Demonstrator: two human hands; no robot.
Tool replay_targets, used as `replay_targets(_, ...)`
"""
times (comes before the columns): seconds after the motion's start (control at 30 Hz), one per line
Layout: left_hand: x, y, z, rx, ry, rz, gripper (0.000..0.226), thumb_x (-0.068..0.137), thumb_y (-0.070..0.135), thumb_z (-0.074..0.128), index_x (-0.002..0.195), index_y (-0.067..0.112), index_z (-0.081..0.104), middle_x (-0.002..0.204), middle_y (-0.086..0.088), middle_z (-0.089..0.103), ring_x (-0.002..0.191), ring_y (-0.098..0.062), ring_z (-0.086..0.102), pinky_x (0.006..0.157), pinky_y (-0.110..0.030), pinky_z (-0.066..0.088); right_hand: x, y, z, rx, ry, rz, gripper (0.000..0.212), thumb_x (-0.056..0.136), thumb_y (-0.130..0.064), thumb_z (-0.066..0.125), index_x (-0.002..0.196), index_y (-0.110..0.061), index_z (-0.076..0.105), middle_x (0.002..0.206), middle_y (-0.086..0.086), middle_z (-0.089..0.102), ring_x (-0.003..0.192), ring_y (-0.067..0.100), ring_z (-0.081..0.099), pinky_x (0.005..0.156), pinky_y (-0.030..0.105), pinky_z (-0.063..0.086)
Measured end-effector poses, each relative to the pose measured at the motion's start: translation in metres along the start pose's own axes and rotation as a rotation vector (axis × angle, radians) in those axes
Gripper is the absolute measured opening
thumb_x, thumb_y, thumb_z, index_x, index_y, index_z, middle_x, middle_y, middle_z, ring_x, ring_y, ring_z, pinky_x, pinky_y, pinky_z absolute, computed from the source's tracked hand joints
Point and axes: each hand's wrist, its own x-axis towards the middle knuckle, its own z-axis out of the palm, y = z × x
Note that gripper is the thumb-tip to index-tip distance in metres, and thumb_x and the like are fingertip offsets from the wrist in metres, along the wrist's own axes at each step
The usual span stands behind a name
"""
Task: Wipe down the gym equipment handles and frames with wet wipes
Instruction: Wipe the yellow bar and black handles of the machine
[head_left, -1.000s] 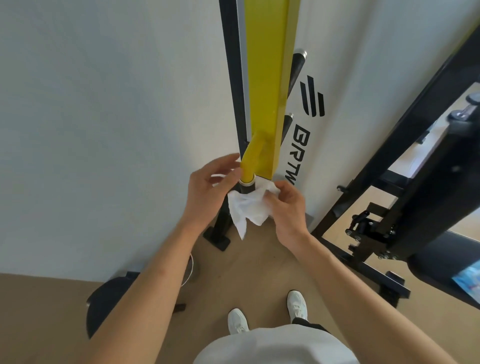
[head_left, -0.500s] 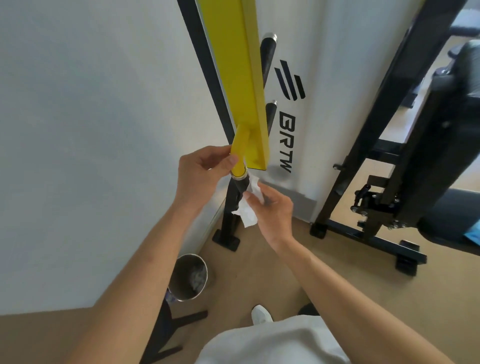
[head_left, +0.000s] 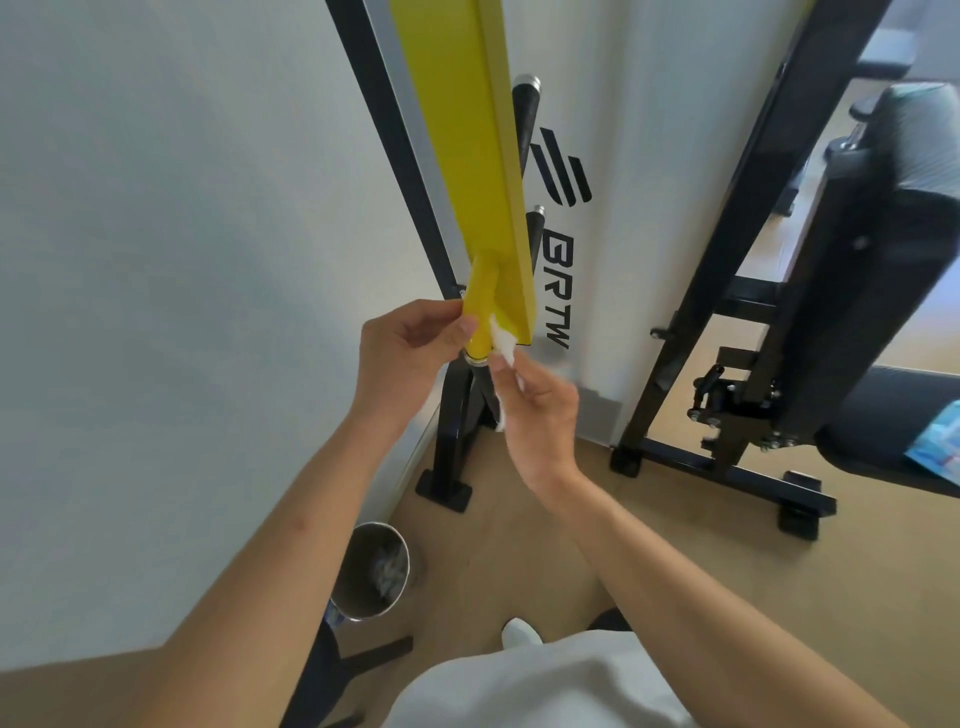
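A yellow frame bar (head_left: 467, 156) slants down the middle of the view and ends in a short yellow tube (head_left: 480, 306) with a metal ring at its tip. My left hand (head_left: 400, 358) pinches the lower part of that tube from the left. My right hand (head_left: 535, 410) holds a crumpled white wet wipe (head_left: 504, 345) and presses it against the bar's lower end, just right of the tube. Part of the wipe hangs down behind my right palm.
A black upright (head_left: 452, 415) with a foot plate stands by the white wall. A steel bin (head_left: 374, 571) with used wipes sits on the floor at lower left. A black bench frame (head_left: 727, 312) and pad (head_left: 883, 260) fill the right side; a blue pack (head_left: 940, 447) lies on the seat.
My right hand has risen and brought the wipe from below the tube up to the bar's lower end. The camera tilted, so the bin came further into view.
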Motion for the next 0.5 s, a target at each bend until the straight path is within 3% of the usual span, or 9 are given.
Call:
replay_targets(0.07,0.000,-0.001,0.000,0.002,0.000,-0.001,0.013,0.089,0.021,0.075,0.101,0.025,0.075,0.091,0.010,0.079,0.087,-0.012,0.076,0.079,-0.030,0.062,-0.005,0.020,-0.003,-0.073,-0.007,0.010,0.021,0.101,-0.025,0.061,0.099,-0.010,0.076,0.068,0.019,0.057,0.063,0.029,0.045,0.062,0.034,0.038)
replay_targets(0.13,0.000,-0.003,-0.001,0.009,0.007,-0.009,0.012,0.090,0.022,0.074,0.099,0.028,0.075,0.088,0.012,0.079,0.086,-0.013,0.075,0.081,-0.033,0.063,-0.005,0.041,-0.011,-0.183,-0.004,0.089,0.022,0.101,-0.025,0.060,0.103,-0.012,0.077,0.063,0.006,0.056,0.060,0.014,0.043,0.062,0.031,0.037)
replay_targets(0.23,0.002,-0.006,-0.007,0.017,0.027,-0.021,0.012,0.090,0.022,0.075,0.100,0.028,0.075,0.089,0.010,0.079,0.087,-0.014,0.076,0.084,-0.038,0.063,-0.005,0.058,-0.018,-0.305,-0.056,0.194,0.029,0.100,-0.030,0.062,0.121,-0.015,0.074,0.081,-0.002,0.073,0.064,0.000,0.056,0.072,0.024,0.044)
replay_targets(0.33,0.005,-0.007,-0.013,0.060,0.042,-0.019,0.014,0.089,0.024,0.075,0.103,0.025,0.076,0.096,0.001,0.079,0.090,-0.017,0.075,0.088,-0.043,0.062,-0.010,0.048,-0.012,-0.214,-0.080,0.195,0.035,0.099,-0.029,0.064,0.131,-0.015,0.067,0.106,-0.003,0.077,0.080,-0.009,0.063,0.084,0.018,0.047)
replay_targets(0.43,0.006,-0.007,-0.016,0.072,0.044,-0.014,0.016,0.089,0.024,0.075,0.105,0.023,0.076,0.098,0.000,0.079,0.090,-0.015,0.076,0.088,-0.042,0.062,-0.016,0.030,0.001,-0.095,-0.091,-0.003,0.035,0.100,-0.016,0.062,0.134,-0.010,0.063,0.103,-0.007,0.070,0.085,-0.004,0.061,0.081,0.013,0.047)
replay_targets(0.5,0.006,-0.006,-0.017,0.073,0.045,-0.014,0.017,0.089,0.023,0.076,0.106,0.021,0.076,0.097,-0.001,0.079,0.089,-0.014,0.076,0.087,-0.040,0.062,-0.016,0.027,0.006,-0.126,-0.082,-0.136,0.037,0.098,-0.010,0.063,0.135,-0.009,0.060,0.114,-0.001,0.070,0.100,0.002,0.064,0.086,0.011,0.050)
